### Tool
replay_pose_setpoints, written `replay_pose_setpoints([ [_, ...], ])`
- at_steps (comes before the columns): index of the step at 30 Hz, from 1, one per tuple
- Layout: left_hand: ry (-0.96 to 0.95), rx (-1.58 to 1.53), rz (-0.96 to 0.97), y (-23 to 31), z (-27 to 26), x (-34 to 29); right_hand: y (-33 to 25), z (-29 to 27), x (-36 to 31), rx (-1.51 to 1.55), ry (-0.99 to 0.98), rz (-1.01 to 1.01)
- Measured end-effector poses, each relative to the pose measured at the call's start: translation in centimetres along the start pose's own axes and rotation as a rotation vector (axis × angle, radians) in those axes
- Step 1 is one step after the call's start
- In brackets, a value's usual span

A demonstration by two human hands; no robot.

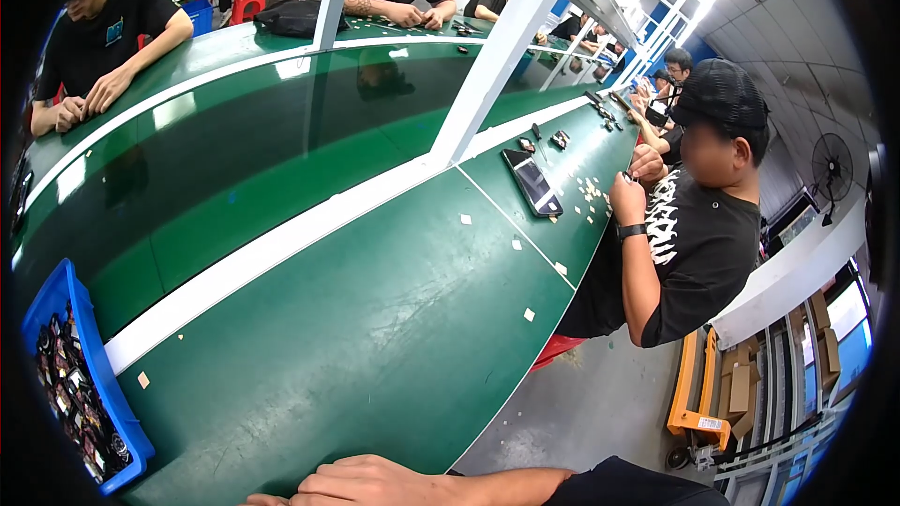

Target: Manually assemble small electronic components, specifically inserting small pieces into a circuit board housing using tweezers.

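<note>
My right hand (361, 483) rests low at the table's near edge, its forearm coming in from the right out of a dark sleeve. Its back and knuckles show, but the picture's lower border cuts off the fingers, so what they hold, if anything, is hidden. Just left of it, a sliver of skin at the border seems to be my left hand (265, 500), nearly all out of the picture. Both are over the near end of the green tabletop (375, 337). To the left stands a blue plastic bin (127, 412), full of small dark parts with wires (80, 394).
Small pale square pieces (530, 315) lie scattered on the table. A dark phone-like device (532, 183) lies by a seated co-worker (694, 225) at the right. A white post (502, 56) rises from the middle rail. More people sit across. An orange pallet jack (694, 394) stands on the floor.
</note>
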State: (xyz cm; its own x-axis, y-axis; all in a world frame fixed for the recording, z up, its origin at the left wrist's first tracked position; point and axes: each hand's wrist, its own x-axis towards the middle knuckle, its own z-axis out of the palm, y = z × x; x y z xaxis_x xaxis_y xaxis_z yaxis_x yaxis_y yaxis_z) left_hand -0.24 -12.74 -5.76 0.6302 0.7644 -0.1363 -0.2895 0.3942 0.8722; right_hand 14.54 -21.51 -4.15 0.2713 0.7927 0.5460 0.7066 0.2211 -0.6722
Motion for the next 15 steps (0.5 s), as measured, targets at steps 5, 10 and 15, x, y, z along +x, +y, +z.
replay_pose_setpoints([
  [5, -0.011, 0.005, 0.005, -0.02, 0.08, 0.17, 0.19, -0.06, 0.24, -0.005, -0.005, 0.003],
  [10, 0.008, 0.012, 0.0, 0.0, 0.26, 0.07, 0.19, -0.08, 0.3, -0.003, -0.006, 0.009],
  [15, -0.001, 0.018, -0.004, 0.13, 0.12, 0.08, 0.12, 0.03, 0.25, -0.002, -0.007, 0.009],
])
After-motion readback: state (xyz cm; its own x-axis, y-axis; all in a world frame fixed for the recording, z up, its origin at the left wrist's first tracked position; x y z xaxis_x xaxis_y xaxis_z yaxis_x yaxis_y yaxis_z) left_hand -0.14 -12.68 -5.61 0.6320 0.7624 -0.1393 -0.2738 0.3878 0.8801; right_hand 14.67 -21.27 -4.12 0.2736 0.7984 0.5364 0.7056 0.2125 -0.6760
